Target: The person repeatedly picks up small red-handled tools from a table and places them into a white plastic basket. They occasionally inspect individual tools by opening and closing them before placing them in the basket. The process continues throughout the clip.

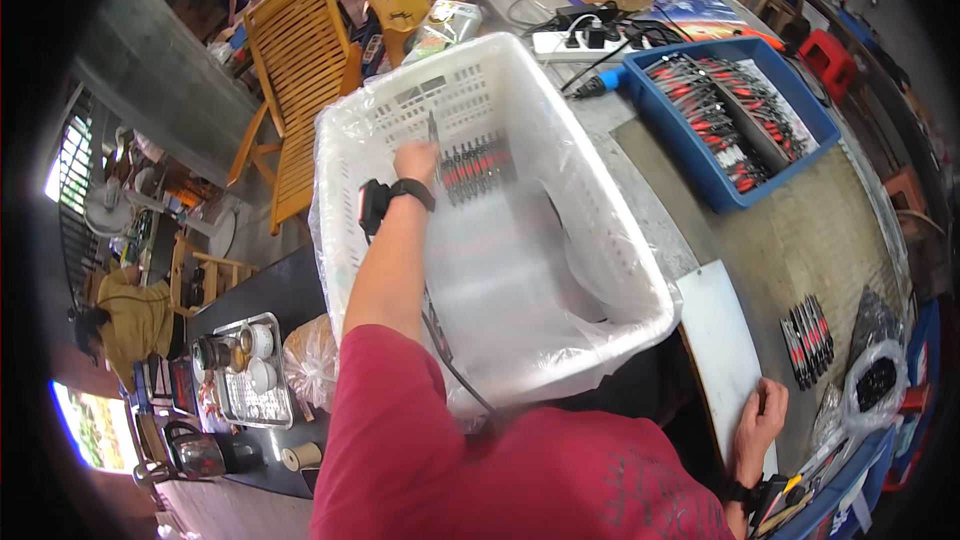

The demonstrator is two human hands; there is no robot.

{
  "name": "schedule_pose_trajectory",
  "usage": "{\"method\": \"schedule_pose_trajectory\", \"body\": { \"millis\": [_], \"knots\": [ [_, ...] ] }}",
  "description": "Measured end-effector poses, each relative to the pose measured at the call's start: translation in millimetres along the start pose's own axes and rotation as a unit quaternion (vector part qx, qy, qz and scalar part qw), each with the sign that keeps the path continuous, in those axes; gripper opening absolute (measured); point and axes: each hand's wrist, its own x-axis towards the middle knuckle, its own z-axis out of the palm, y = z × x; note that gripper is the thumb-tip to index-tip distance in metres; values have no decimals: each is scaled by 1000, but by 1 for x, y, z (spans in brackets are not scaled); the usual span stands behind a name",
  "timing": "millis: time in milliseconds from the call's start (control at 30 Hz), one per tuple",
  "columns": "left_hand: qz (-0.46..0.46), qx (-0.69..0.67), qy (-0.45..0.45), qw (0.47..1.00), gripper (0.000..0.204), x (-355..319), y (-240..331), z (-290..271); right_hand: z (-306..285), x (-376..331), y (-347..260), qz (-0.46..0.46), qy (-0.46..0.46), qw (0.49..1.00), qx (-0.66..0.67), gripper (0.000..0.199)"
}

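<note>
My left hand (415, 162) reaches deep into a white plastic basket (610, 210) lined with clear film. Its fingers are closed on a slim dark pen-shaped piece (432, 128), whose tip points up toward the far wall. Right beside it, a row of similar red-and-black pen-shaped pieces (475, 170) lies side by side on the liner. My right hand (762, 420) rests at the edge of a white board (725, 350), fingers loosely bent and apart, nothing seen in them. Nearest to it on the table is a small group of red-and-black pen-shaped pieces (806, 342).
A blue tub (735, 202) with many red-and-black pieces stands at the back right. Behind the basket are a white power strip (570, 45) and cables. A bag of black material (876, 380) sits far right; a wooden chair (300, 90) and a metal tray (283, 402) are left.
</note>
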Motion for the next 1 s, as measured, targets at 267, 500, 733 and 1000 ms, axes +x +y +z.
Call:
{"method": "schedule_pose_trajectory", "body": {
  "millis": [267,500,733,1000],
  "knots": [
    [-91,123,-46,987,23,-11,-91,48,2,1,-4,15,-10,1000,-3,19],
    [-184,44,-95,977,29,-6,-100,66,1,1,-7,19,-22,999,-26,19],
    [-111,141,-72,981,33,-11,-88,61,3,1,-5,30,-15,999,-22,16],
    [-143,70,16,987,23,-26,-60,53,3,1,-4,26,-16,999,-40,16]
  ]
}}
